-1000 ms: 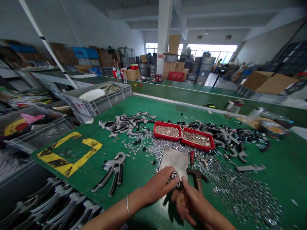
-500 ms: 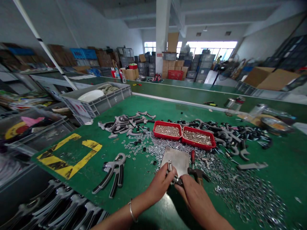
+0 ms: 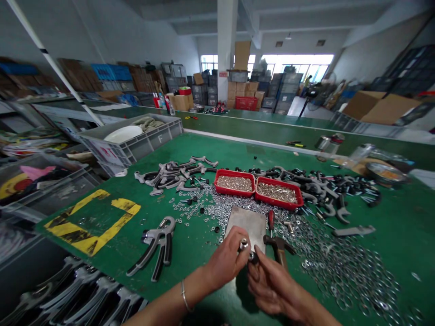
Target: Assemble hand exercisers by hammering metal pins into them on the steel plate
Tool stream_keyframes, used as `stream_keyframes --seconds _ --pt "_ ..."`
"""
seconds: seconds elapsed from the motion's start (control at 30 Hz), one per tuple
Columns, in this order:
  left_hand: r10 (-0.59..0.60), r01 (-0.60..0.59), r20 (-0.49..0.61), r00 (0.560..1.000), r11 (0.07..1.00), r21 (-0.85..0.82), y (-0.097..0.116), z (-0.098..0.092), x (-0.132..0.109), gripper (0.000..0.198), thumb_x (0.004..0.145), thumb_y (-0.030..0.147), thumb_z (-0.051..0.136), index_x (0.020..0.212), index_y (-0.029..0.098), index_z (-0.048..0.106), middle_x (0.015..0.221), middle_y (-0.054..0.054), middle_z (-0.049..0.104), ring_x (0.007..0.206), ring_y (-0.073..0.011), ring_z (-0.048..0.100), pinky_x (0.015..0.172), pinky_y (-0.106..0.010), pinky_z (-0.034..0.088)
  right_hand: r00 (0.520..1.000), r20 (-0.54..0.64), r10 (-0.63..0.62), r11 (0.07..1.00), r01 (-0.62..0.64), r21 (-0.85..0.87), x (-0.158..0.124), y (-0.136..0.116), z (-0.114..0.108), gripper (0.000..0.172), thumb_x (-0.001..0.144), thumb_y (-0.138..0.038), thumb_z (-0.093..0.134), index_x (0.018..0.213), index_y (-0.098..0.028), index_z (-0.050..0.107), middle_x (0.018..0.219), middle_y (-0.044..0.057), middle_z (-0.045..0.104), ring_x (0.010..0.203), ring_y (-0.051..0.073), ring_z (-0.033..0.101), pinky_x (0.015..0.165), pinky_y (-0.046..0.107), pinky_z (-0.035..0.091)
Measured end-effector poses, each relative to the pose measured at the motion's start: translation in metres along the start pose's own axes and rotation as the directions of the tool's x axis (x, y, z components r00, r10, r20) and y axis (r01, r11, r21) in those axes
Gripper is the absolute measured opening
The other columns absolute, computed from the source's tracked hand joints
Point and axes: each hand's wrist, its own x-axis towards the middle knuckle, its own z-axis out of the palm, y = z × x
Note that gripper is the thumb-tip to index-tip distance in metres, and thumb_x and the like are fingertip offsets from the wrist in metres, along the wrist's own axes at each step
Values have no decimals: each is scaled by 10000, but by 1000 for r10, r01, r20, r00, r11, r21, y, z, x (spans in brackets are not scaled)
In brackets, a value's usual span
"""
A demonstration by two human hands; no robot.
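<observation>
Metal part (image 3: 244, 244) — seemingly tubular — in left hand (image 3: 226, 259).

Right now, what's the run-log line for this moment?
left hand: holds metal part | right hand: close beside it, grip unclear | hammer: right of plate | red trays: beyond plate

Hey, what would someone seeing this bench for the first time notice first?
Probably the two red trays of small metal pieces, side by side mid-table. Next, the yellow-and-black tape outline on the left of the green table, and the loose metal rings spread across its right. Up close, the left hand grips a shiny metal part, right hand beside it.
</observation>
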Motion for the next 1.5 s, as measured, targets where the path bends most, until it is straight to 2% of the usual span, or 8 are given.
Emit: stream_keyframes --seconds 0.23,0.53,0.67,0.8,0.93,1.07,1.33,1.5 --pt "-165 166 58 985 986 2 0 0 17 259 991 363 355 1067 168 509 1040 -106 564 1012 -227 542 962 -383 434 825 -229 -517 740 296 -603 -3 -6 -8 334 885 -517 572 1066 -238 603 1047 85 695 985 247 638 857 351 475" --pt "-380 383 72 922 923 -38 -24 27 36 150 877 331 503 921 191 537 823 -65 633 790 -235 634 755 -383 500 838 -421 -346 872 121 -474 29 -19 -69 458 892 -637 429 769 -214 554 580 -10 583 479 153 533 459 262 412" --pt "-521 612 332 787 726 -314 -38 21 26 285 887 449 438 900 174 513 639 0 595 457 -137 550 461 -244 406 707 -526 -472 688 -78 -721 -7 -4 -79 372 851 -561 533 951 -205 572 932 134 689 882 296 659 686 354 468" --pt "-456 643 457 764 598 -478 -45 16 26 407 822 553 540 897 153 531 709 -37 661 473 -128 594 466 -230 417 767 -559 -314 492 -373 -787 -38 46 -73 316 842 -527 526 918 -221 520 760 123 696 705 332 687 608 388 454" --pt "-497 694 489 717 578 -430 -53 21 31 460 783 592 561 824 134 554 647 -47 655 410 -123 556 434 -238 405 759 -609 -231 759 -251 -601 -45 73 -69 235 871 -468 477 894 -234 474 706 51 645 613 255 659 536 351 488" --pt "-513 704 489 705 587 -399 -55 24 35 451 765 583 564 778 132 553 597 -39 630 392 -120 535 412 -236 394 792 -554 -258 880 -44 -473 -56 42 -76 363 917 -520 443 1134 -234 494 745 12 655 500 196 614 438 313 509" --pt "-530 706 472 705 587 -396 -56 27 36 407 753 535 559 797 131 551 578 -30 619 386 -119 528 394 -229 397 624 -190 -758 319 101 -942 -71 -21 -71 510 957 -262 466 1461 -297 401 1369 84 606 1169 255 638 938 359 554" --pt "-535 707 467 704 583 -400 -56 28 36 379 768 511 550 796 133 540 598 -29 623 390 -109 524 393 -225 403 739 -115 -664 308 130 -943 -67 -21 -66 494 965 -244 465 1450 -326 420 1392 41 592 1198 217 618 973 339 536"
